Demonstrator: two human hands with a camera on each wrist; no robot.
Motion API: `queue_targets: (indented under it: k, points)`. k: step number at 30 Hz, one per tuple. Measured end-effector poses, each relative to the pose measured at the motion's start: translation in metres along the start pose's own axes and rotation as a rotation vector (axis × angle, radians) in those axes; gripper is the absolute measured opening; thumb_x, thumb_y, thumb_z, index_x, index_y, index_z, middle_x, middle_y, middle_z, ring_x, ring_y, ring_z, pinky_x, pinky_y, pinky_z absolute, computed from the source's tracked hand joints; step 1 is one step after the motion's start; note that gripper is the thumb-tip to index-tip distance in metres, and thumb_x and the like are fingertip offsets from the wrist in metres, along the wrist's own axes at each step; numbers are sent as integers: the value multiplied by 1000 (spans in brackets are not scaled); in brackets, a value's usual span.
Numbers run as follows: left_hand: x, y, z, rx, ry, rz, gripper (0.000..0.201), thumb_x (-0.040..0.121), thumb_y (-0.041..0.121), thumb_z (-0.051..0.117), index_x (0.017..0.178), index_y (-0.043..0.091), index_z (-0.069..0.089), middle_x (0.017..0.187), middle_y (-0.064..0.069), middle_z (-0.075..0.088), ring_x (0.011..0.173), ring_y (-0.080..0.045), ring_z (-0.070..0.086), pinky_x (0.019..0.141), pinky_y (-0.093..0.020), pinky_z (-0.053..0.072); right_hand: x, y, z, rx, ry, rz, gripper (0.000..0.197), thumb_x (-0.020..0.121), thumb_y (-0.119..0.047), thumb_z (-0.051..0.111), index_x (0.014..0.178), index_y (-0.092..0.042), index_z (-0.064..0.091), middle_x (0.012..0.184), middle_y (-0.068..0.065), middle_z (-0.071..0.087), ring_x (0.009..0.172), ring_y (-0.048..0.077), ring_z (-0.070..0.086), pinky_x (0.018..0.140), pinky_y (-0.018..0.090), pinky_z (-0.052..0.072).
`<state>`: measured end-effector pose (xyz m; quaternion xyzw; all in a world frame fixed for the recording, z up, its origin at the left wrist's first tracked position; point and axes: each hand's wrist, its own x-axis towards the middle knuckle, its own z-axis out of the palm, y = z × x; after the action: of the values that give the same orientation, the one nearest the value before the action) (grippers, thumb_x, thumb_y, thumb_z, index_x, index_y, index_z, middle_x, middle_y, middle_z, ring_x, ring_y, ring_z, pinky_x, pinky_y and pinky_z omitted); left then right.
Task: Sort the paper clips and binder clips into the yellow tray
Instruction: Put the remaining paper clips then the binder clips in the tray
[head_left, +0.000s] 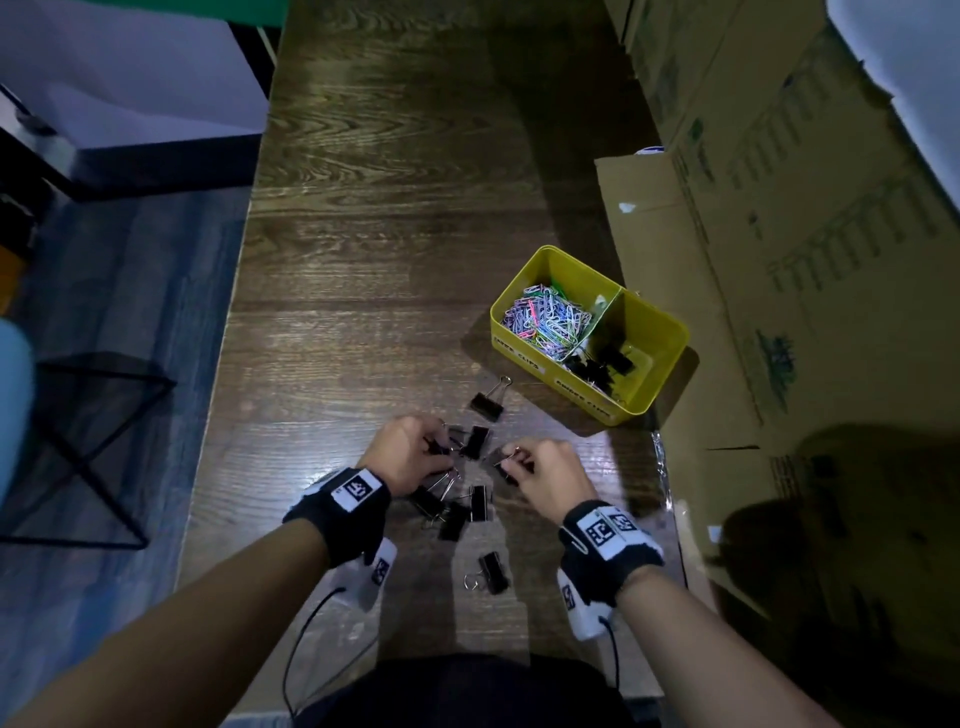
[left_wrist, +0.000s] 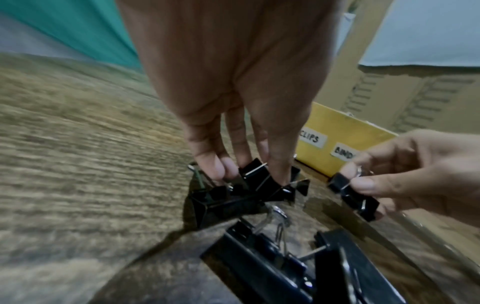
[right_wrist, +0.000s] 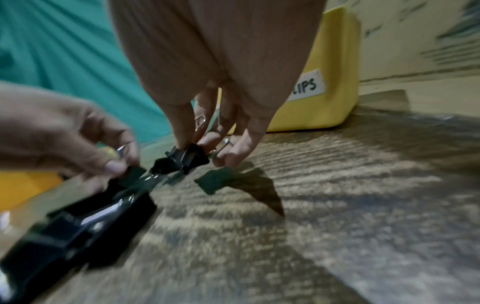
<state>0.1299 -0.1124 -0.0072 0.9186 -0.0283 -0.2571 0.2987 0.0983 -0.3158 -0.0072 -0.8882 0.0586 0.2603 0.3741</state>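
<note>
both hands work over a scatter of black binder clips on a dark wooden table (head_left: 395, 218). the left hand (head_left: 410, 452) has its fingers curled down onto a binder clip (left_wrist: 255, 176) in the middle of the pile; the left wrist view shows the fingertips (left_wrist: 215, 166) pinching its black body, with other clips crowded just beside it. the right hand (head_left: 543, 470) pinches a second binder clip (left_wrist: 350, 195) between thumb and fingers, lifted just clear of the table, its wire handle showing by the fingers.

loose binder clips lie around the hands: one at the far side toward the tray (head_left: 488, 402), one between the hands (head_left: 475, 441), a few near the wrists (head_left: 480, 501), and one nearest the person (head_left: 492, 571).

the yellow tray (head_left: 665, 332) sits far and to the right of the hands, well apart from them. a divider splits it in two: the left compartment holds a heap of coloured paper clips (head_left: 548, 317), the right compartment holds black binder clips (head_left: 602, 364). white labels are stuck on its near wall. cardboard boxes (head_left: 779, 208) stand along the right side of the table, just beside the tray.
</note>
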Motion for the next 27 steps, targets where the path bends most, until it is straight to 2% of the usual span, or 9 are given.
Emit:
queue_targets:
  k: [3, 6, 10, 13, 16, 19, 22, 25, 27]
  points:
    - [-6, -3, -9, -226, 59, -18, 17, 73, 10, 77, 80, 18, 64, 80, 7, 60, 71, -7, 55, 62, -3, 39, 2, 6, -16, 214, 111, 2, 13, 85, -22, 67, 92, -33, 66, 96, 3, 70, 87, 18, 65, 85, 38, 53]
    - [-8, -7, -20, -587, 12, -84, 19, 75, 0, 73, 85, 12, 64, 85, -6, 63, 73, -15, 56, 67, -13, 44, 10, 6, -28, 407, 128, 44, 20, 83, -18, 65, 80, -38, 64, 94, 3, 72, 85, 22, 69, 84, 48, 54]
    - [-7, -6, -30, -799, 6, -122, 20, 82, -10, 58, 80, 9, 63, 85, -16, 65, 79, -24, 59, 74, -32, 53, 16, -10, -39, 538, 116, 101, 19, 90, -10, 50, 75, -22, 54, 85, 5, 64, 78, 22, 60, 69, 37, 49]
    - [-5, -3, -39, -924, 71, -162, 32, 81, -17, 38, 74, 8, 59, 79, -12, 57, 70, -22, 53, 51, -27, 53, 21, -27, -42, 359, 74, -15, 17, 88, -27, 55, 79, -16, 45, 83, 3, 55, 79, 20, 50, 69, 32, 40]
    - [-5, -6, -43, -787, 71, -117, 28, 82, -9, 44, 70, 12, 58, 70, -5, 56, 59, -14, 48, 48, -23, 38, 35, -41, -36, -43, 59, -98, 40, 77, -45, 69, 82, -15, 43, 95, 0, 53, 86, 17, 50, 74, 33, 43]
    - [-7, -10, -43, -248, 0, 17, 10, 79, 21, 70, 77, 19, 61, 68, 6, 56, 59, -8, 49, 56, -21, 39, 48, -50, -25, -277, 33, -113, 33, 79, -37, 72, 93, -19, 47, 114, 3, 48, 98, 24, 56, 84, 40, 49]
    - [-9, -15, -33, 270, -144, 75, 34, 68, 43, 76, 89, 26, 56, 83, 8, 54, 75, -13, 54, 63, -26, 42, 53, -51, -13, -431, -67, -132, 45, 84, -26, 68, 121, -19, 42, 129, 13, 38, 105, 36, 57, 88, 45, 50]
    - [-11, -23, -18, 399, -187, 38, 46, 68, 45, 75, 103, 25, 53, 98, 3, 59, 85, -20, 57, 67, -30, 45, 52, -51, -4, -540, -81, -150, 46, 88, -18, 63, 128, -15, 40, 130, 17, 35, 108, 39, 56, 86, 45, 49]
    - [-11, -27, -14, 378, -151, 32, 45, 70, 46, 74, 106, 25, 56, 96, 2, 64, 87, -21, 60, 66, -28, 44, 50, -49, -2, -554, -68, -139, 42, 90, -16, 60, 128, -12, 42, 132, 17, 36, 111, 39, 54, 87, 44, 48]
